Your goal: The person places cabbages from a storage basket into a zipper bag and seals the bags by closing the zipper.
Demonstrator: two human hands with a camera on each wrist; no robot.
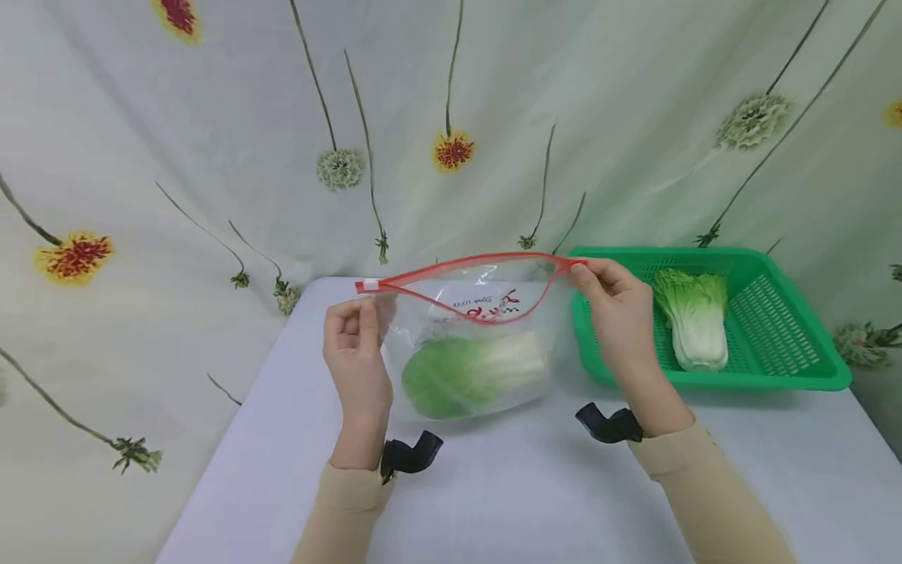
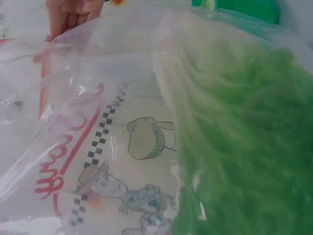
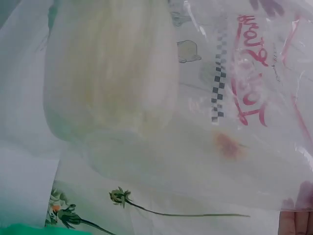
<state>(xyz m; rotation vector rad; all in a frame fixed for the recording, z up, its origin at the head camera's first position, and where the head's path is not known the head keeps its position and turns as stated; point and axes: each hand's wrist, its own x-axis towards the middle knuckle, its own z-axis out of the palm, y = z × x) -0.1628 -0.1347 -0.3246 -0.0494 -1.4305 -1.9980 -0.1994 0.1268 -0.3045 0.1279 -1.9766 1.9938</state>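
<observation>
A clear zip bag with a red slider edge hangs between both hands, its mouth parted. Inside, on its side, lies a cabbage, leafy green end to the left and white base to the right. The left hand pinches the bag's upper left corner, just under the white slider. At the upper right corner the right hand pinches the red edge between thumb and fingers. The left wrist view shows printed cartoon figures on the bag beside the green leaves. The right wrist view shows the cabbage's pale base through the plastic.
A green plastic basket stands at the right, with another cabbage inside. The table has a white cover. Behind it hangs a flower-printed curtain. Each wrist wears a black camera mount.
</observation>
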